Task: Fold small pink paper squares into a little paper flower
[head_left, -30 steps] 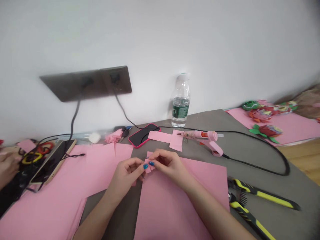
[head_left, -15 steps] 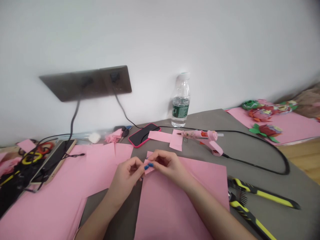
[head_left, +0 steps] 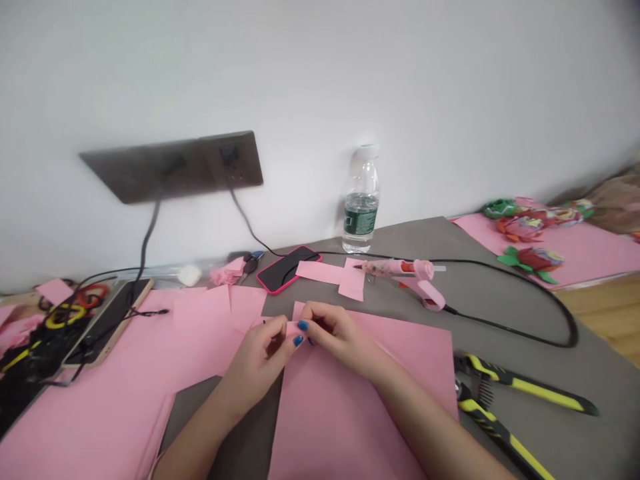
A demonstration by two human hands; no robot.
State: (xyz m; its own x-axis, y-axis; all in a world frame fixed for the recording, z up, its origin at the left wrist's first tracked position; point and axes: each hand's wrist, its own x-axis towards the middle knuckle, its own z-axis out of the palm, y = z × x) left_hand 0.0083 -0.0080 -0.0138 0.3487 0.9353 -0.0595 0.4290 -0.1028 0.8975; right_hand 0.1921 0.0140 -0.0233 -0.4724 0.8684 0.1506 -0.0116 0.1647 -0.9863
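Observation:
A small piece of pink paper (head_left: pixel 293 327) is pinched between my two hands, mostly covered by the fingers. My left hand (head_left: pixel 263 353) grips it from the left with thumb and fingertips. From the right, my right hand (head_left: pixel 333 333) closes thumb and fingers on its other end. Both hands are above the far edge of a large pink sheet (head_left: pixel 340 407). Just beyond them, strips of pink paper (head_left: pixel 353 285) lie crossed, and the tip of a pink glue gun (head_left: pixel 400 269) rests on them.
Yellow-and-black pliers (head_left: pixel 525 387) lie open at the right. A phone in a pink case (head_left: pixel 287 270), a water bottle (head_left: pixel 361 213) and a black cord (head_left: pixel 500 265) are at the back. More pink sheets (head_left: pixel 115 393) and another phone (head_left: pixel 107 323) are left; paper flowers (head_left: pixel 535 261) far right.
My fingers have shifted on the small paper piece; the left thumb has moved slightly down and the thumbs are a little farther apart. Less of the paper shows now.

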